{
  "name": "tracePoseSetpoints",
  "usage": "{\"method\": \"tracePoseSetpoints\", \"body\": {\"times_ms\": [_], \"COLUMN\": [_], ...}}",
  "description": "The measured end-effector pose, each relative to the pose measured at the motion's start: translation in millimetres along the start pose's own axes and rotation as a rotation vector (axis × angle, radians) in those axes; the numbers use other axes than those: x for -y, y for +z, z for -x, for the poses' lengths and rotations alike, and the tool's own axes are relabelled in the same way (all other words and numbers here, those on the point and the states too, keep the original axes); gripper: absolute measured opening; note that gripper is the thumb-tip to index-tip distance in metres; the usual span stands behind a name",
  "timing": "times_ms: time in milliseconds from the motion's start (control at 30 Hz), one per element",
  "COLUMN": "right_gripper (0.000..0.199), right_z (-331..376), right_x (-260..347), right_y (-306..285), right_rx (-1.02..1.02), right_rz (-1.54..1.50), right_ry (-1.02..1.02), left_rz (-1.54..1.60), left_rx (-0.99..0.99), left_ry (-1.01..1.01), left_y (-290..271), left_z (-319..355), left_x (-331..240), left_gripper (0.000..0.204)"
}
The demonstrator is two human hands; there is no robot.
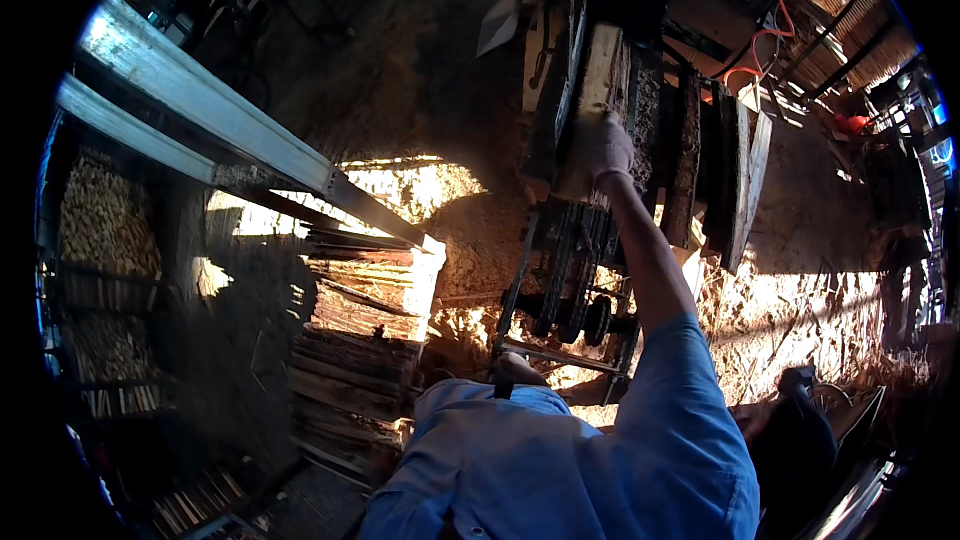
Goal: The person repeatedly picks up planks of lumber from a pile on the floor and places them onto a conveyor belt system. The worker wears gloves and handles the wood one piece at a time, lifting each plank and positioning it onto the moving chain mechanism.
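My right arm, in a blue sleeve, reaches forward over a machine frame with rollers or gears [575, 310]. My right hand [606, 148], in a pale glove, is closed over the near part of a pale wooden piece with a bark edge [602, 65]. This piece lies lengthwise on the machine beside an upright metal plate or blade [572, 40]. Close to my body, my left hand [517, 370] is at the near end of the frame, with a dark band at the wrist. Shadow hides its fingers.
Rough slabs with bark [685, 165] and a pale board [750, 180] stand right of the machine. A stack of slabs [350, 375] lies to the left, beneath long metal beams [220, 110]. Shelves of cut wood [108, 220] line the far left. An orange cable [775, 32] hangs at upper right.
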State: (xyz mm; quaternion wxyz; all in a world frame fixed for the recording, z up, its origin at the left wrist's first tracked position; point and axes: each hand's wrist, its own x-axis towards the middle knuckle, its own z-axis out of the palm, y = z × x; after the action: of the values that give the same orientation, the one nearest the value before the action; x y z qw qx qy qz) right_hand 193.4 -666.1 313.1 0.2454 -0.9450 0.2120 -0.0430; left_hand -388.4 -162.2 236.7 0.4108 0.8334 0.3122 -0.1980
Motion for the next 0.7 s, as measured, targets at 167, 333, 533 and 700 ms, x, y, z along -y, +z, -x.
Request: {"method": "tracePoseSetpoints", "body": {"times_ms": [167, 333, 533, 700], "right_gripper": [0.062, 0.042, 0.079, 0.071], "right_z": [-2.3, -44.1, -81.9, -107.1], "right_x": [-8.2, -39.2, -79.9, -112.9], "right_y": [-15.7, 28.8, 39.3, -7.1], "right_rx": [0.053, 0.121, 0.106, 0.155], "right_rz": [0.068, 0.174, 0.205, 0.457], "right_ry": [-0.087, -0.144, -0.233, -0.242], "left_rz": [-0.317, 0.252, 0.625, 0.407], "left_rx": [0.049, 0.001, -0.119, -0.199], "left_ry": [0.385, 0.336, -0.089, -0.194], "left_y": [2.1, 12.2, 22.4, 52.5], "left_z": [-45.3, -108.3, -47.1, -26.3], "left_x": [-17.9, -21.6, -82.9, 47.9], "left_gripper": [0.01, 0.053, 0.064, 0.027]}}
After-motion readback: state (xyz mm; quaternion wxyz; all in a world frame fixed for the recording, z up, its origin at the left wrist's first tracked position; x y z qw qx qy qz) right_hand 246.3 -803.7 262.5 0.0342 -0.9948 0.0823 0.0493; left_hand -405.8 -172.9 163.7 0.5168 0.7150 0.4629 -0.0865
